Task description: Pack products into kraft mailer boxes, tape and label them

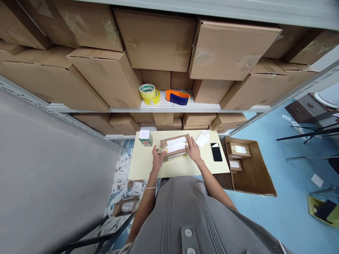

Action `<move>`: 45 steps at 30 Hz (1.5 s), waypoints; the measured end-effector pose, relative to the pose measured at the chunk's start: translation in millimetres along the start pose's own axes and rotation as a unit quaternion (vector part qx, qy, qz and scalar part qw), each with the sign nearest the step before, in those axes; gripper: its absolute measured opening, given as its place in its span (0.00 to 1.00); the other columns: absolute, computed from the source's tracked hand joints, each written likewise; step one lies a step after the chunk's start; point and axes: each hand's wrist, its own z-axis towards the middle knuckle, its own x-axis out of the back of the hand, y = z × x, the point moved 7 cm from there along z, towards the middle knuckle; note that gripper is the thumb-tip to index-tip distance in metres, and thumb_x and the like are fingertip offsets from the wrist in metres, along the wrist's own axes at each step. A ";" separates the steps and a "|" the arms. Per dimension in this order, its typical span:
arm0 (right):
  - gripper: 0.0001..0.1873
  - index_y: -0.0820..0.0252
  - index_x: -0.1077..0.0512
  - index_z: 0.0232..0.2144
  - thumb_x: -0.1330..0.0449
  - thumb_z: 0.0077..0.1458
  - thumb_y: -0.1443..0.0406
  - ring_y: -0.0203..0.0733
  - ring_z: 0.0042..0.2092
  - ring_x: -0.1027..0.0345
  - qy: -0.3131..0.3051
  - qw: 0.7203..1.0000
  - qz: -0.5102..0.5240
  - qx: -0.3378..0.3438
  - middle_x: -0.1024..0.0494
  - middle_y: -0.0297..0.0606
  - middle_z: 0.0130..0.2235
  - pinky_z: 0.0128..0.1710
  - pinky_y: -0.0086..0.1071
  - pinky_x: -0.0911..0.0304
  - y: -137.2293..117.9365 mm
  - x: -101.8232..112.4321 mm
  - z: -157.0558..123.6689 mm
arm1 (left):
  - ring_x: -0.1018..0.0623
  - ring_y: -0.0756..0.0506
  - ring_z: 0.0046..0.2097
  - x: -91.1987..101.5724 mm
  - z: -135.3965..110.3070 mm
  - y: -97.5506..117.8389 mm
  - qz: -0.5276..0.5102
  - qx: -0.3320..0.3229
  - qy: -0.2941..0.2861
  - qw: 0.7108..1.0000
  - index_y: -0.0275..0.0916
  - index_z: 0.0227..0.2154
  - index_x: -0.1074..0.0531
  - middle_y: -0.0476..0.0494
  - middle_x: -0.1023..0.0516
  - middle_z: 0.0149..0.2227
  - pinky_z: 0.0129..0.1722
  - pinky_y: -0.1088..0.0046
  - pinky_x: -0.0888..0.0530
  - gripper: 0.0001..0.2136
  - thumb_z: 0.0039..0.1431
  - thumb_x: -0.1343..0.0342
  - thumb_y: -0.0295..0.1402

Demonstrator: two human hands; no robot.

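Observation:
A small cardboard box [173,152] sits on the pale yellow table [143,165], with clear tape and white labels [176,145] on its top. My left hand [158,157] grips its left end, the thumb at the near edge. Around the right end, my right hand [194,149] has its fingers on the top and side. Left of the box stands a small white and green carton [145,138]. To the right are white paper slips [202,139] and a black phone [216,152].
Shelves of cardboard boxes [159,38] rise behind the table. Tape rolls [149,94] and an orange and blue tape dispenser [178,97] rest on a shelf. A large open carton [254,169] with labelled boxes stands at right. Paper scraps [123,173] litter the left floor.

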 end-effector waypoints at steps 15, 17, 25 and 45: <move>0.31 0.56 0.42 0.66 0.50 0.62 0.58 0.53 0.68 0.48 0.042 0.997 0.053 -0.038 0.55 0.44 0.72 0.63 0.48 0.42 11.1 -7.9 -12.9 | 0.50 0.42 0.71 -22.9 10.9 39.5 0.014 -0.103 -0.087 0.991 0.43 0.68 0.52 0.39 0.51 0.71 0.70 0.59 0.52 0.31 0.66 0.53 0.44; 0.30 0.55 0.39 0.64 0.50 0.62 0.59 0.51 0.69 0.49 0.054 0.997 0.047 -0.024 0.52 0.42 0.71 0.65 0.48 0.45 10.8 -4.0 -11.2 | 0.49 0.42 0.71 -23.4 11.0 38.0 0.012 -0.100 -0.094 0.991 0.43 0.68 0.52 0.40 0.51 0.71 0.70 0.58 0.52 0.30 0.66 0.54 0.44; 0.32 0.63 0.37 0.63 0.47 0.59 0.56 0.49 0.67 0.46 0.036 0.993 0.090 -0.065 0.42 0.47 0.68 0.67 0.43 0.47 15.8 -6.1 -5.7 | 0.49 0.41 0.71 -24.3 14.6 36.0 0.008 -0.081 -0.088 0.993 0.41 0.68 0.52 0.36 0.51 0.71 0.70 0.58 0.51 0.32 0.65 0.52 0.45; 0.32 0.72 0.51 0.68 0.57 0.67 0.60 0.53 0.71 0.59 0.005 0.973 -0.229 -0.011 0.51 0.56 0.70 0.66 0.47 0.53 -12.4 -25.0 -26.1 | 0.53 0.38 0.72 -76.2 -25.0 85.9 0.458 -0.271 -0.120 0.838 0.40 0.70 0.52 0.40 0.52 0.71 0.69 0.47 0.59 0.32 0.66 0.53 0.42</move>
